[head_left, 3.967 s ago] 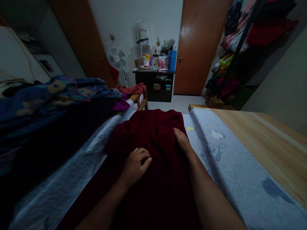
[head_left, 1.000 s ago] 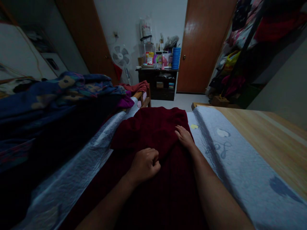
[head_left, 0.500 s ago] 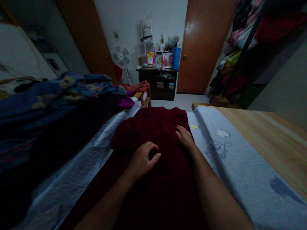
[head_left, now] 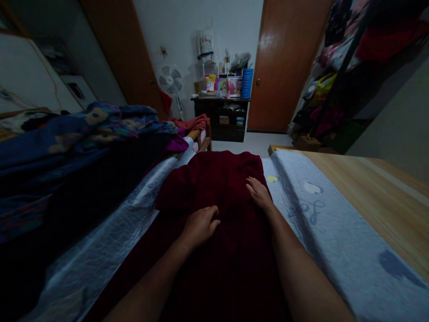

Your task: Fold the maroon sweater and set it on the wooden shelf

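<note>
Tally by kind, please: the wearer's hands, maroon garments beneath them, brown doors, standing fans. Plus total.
Hands: 2 (left hand, right hand)
Maroon garment: 1
Brown doors: 2 (left door, right door)
Standing fan: 1
Total: 6

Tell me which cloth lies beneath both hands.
The dark red garment, spread out under the left hand and right hand. The blue flowered cloth and purple cloth lie to its left, touched by neither hand.
</note>
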`<state>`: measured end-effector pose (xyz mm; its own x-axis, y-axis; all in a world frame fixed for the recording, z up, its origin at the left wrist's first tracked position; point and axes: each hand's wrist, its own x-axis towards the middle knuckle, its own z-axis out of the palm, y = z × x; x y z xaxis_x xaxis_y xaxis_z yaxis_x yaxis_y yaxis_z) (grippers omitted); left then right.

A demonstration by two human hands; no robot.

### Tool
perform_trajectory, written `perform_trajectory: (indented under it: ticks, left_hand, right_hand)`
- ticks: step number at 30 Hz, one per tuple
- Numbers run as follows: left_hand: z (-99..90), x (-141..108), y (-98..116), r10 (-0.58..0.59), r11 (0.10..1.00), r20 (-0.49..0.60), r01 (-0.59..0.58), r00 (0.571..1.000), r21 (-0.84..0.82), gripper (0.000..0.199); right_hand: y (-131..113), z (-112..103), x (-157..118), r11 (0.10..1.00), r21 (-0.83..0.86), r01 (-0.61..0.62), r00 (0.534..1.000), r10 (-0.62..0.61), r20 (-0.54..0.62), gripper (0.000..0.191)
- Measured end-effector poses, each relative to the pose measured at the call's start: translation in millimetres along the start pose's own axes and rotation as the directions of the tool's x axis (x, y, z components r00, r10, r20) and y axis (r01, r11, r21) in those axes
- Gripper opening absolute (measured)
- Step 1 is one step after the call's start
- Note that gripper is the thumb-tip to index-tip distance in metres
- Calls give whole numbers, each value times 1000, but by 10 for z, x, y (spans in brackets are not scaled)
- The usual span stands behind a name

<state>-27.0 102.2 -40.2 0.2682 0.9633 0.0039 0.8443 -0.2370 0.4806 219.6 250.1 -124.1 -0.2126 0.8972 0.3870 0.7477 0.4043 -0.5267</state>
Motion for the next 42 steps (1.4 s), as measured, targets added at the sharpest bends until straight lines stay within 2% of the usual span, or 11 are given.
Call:
perform_trajectory:
  ticks: [5,8,12,14,18,25,28,31,33,36,42]
  left_hand:
    - [-118,20,-4,23,882,-99,-67,995,-467,16]
    - [-170,12,9,-68,650,-117,-45,991,-758,23]
    - [-130,13,23,-113,245,48,75,992,-967,33]
    - [-81,19,35,-90,175,136,150,987,-973,37]
    - [-38,36,60,-108,258,126,150,986,-954,35]
    - [-151,86,-63,-293,444,-236,-86,927,-892,25]
    - [-175,73,-113,-308,695,-389,-74,868,-716,14]
    - [-178,13,-41,-149,934,-550,-66,822,-351,6]
    - [-158,-45,67,21,979,-512,-123,858,-165,11]
    - [-75,-132,226,197,979,-228,-205,954,-12,21]
    - [95,-249,363,129,974,43,-135,991,180,65]
  right_hand:
    - [11,10,6,998,57,-4,1000,5,-28,40]
    - [-1,2,10,998,63,-13,1000,14,-17,42]
    - [-13,-12,13,997,73,-10,1000,11,-13,43]
    - [-14,-15,13,997,81,-9,1000,11,-19,43]
    - [-13,-15,14,995,100,-15,1000,17,-26,43]
    - [33,-5,13,993,120,-24,1000,26,-15,43]
    - [63,-13,18,986,163,-38,999,44,-31,49]
    - [73,-27,21,975,208,-78,993,94,-71,57]
    - [65,-37,19,969,226,-100,986,126,-105,60]
    - [38,-58,9,965,238,-108,980,143,-135,62]
    - [-21,-100,0,971,218,-100,984,129,-124,61]
